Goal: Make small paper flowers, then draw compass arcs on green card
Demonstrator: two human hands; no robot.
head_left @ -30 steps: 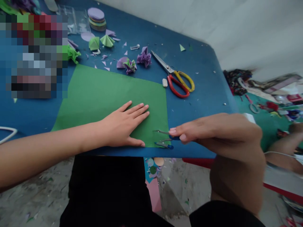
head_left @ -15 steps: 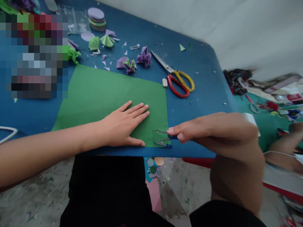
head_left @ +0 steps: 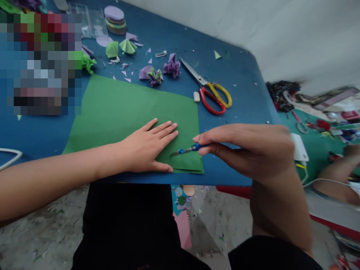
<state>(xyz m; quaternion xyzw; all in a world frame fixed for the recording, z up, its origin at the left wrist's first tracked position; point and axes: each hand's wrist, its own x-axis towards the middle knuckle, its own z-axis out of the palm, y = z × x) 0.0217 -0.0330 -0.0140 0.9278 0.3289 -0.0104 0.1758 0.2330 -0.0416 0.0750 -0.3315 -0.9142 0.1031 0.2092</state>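
A folded-looking sheet of green paper [head_left: 120,105] lies on the blue tabletop in front of me, its lower right edge showing two layers. My left hand [head_left: 149,146] rests flat on it with the fingers spread. From the right, my right hand [head_left: 233,144] pinches a drawing compass [head_left: 188,150] with blue and grey parts between thumb and fingertips. The compass points left over the sheet, close to my left fingers. Whether its tip touches the paper I cannot tell. Beyond the sheet's right edge lies a white eraser [head_left: 196,97].
Scissors [head_left: 206,85] with red and yellow handles lie behind the sheet. Crumpled purple paper pieces [head_left: 171,66], green folded paper [head_left: 128,47], scraps and a stack of paper circles [head_left: 114,20] are farther back. A co-worker's arm [head_left: 334,180] shows at the right, by a green table [head_left: 317,138].
My right hand has lifted slightly and turned. The compass legs, spread apart before near the sheet's lower right corner, now look close together and sit higher and farther left. My left hand stays put.
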